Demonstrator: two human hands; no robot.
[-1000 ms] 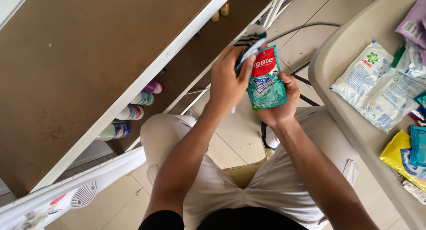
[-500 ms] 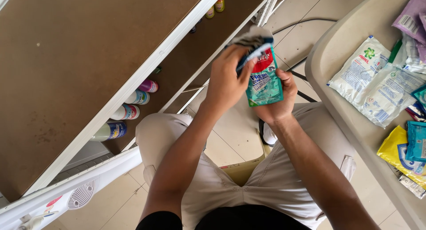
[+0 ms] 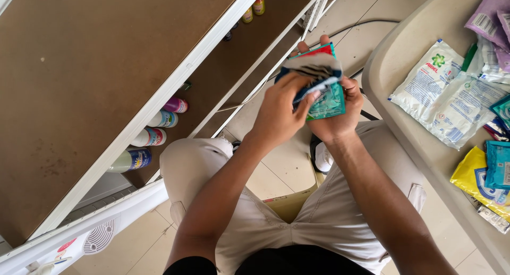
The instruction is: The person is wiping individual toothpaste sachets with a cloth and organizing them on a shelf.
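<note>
Small sachets, teal and red with a white-and-dark striped one on top, sit bunched between my two hands above my lap. Left hand comes in from the near side, thumb and fingers pinching the striped packet's lower edge and pressing it against the stack. Right hand cups the stack from behind and below, fingers curled around the far edge, one fingertip showing above the red top. How many sachets are in the bunch I cannot tell; they overlap too closely.

Below the hands: my knees in pale trousers, tiled floor between them.

To my right, a beige table carrying white detergent packets, purple packets, a yellow packet and a teal one, all well apart from the hands.

To my left, a brown shelf unit with white edging; small bottles lie in a row on the lower level.
</note>
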